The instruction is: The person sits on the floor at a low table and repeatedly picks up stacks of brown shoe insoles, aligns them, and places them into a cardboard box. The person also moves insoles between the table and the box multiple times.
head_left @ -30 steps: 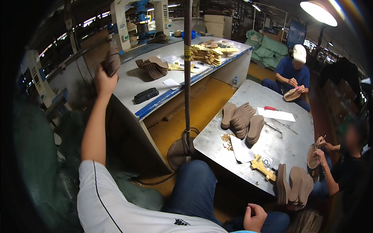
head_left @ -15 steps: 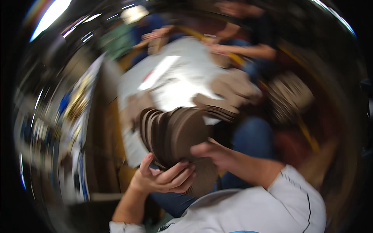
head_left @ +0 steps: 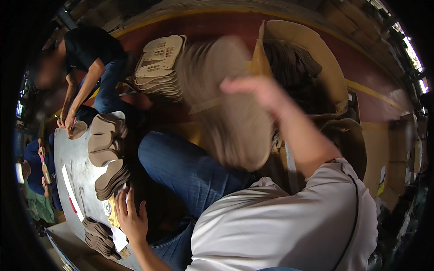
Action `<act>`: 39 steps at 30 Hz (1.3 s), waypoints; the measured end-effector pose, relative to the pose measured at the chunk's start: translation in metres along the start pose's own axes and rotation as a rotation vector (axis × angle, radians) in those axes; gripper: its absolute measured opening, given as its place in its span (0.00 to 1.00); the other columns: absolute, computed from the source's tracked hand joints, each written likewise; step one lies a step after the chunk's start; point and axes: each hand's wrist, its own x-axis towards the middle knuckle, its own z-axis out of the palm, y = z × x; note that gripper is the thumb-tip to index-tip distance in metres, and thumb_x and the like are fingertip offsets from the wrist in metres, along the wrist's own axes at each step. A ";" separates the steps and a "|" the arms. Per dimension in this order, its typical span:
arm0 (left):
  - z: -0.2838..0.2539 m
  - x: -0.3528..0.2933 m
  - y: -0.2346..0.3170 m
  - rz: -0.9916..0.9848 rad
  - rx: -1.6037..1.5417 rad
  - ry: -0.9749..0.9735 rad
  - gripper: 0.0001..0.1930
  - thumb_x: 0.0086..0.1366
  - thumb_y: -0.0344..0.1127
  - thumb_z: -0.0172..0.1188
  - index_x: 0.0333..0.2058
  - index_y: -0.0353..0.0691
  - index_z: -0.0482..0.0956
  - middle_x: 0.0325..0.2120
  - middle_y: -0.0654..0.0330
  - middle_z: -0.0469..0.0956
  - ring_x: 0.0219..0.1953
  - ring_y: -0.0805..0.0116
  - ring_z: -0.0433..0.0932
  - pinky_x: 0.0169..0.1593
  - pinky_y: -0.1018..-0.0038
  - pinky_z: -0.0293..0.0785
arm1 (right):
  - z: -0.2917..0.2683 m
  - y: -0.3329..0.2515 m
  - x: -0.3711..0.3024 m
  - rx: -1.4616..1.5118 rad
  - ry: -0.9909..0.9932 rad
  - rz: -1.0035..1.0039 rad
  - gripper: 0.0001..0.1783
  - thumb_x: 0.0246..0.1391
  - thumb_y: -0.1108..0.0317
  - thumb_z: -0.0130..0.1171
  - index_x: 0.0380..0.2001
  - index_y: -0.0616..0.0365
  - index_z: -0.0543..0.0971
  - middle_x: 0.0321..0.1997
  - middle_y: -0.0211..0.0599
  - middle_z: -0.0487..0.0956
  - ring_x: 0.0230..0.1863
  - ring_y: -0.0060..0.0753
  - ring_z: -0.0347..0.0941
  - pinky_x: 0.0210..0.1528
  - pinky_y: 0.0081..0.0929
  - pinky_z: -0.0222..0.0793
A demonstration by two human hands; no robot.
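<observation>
My right hand [head_left: 260, 97] reaches out to the right, its fingers closed on a thick stack of brown insoles [head_left: 237, 131]. Motion blurs the stack, which hangs beside the open cardboard box. Over the near edge of the metal table [head_left: 72, 162], my left hand [head_left: 131, 214] is open with its fingers apart, holding nothing. Close to those fingers lies a fanned stack of brown insoles [head_left: 110, 179]. Another small stack [head_left: 99, 237] sits nearer to me on the table, and more insoles [head_left: 105, 140] lie overlapped farther along it.
The cardboard box [head_left: 332, 54] holds dark brown pieces. A second open carton [head_left: 350, 140] stands nearer. Cream perforated sole-shaped pieces [head_left: 158, 70] are stacked on the red floor. A co-worker [head_left: 95, 58] bends over an insole at the table; another person [head_left: 34, 167] is farther left.
My view has swung right. The insole stack, held between both hands before, is now in my right hand off to the right. My left hand has let go and opened by the table.
</observation>
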 end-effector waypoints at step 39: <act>0.109 -0.177 -0.055 -0.714 -0.527 -0.501 0.22 0.72 0.36 0.74 0.59 0.29 0.86 0.49 0.37 0.90 0.54 0.37 0.89 0.60 0.56 0.83 | -0.411 0.110 0.044 -1.195 1.112 0.706 0.57 0.60 0.56 0.66 0.86 0.67 0.55 0.80 0.60 0.76 0.76 0.60 0.78 0.77 0.52 0.73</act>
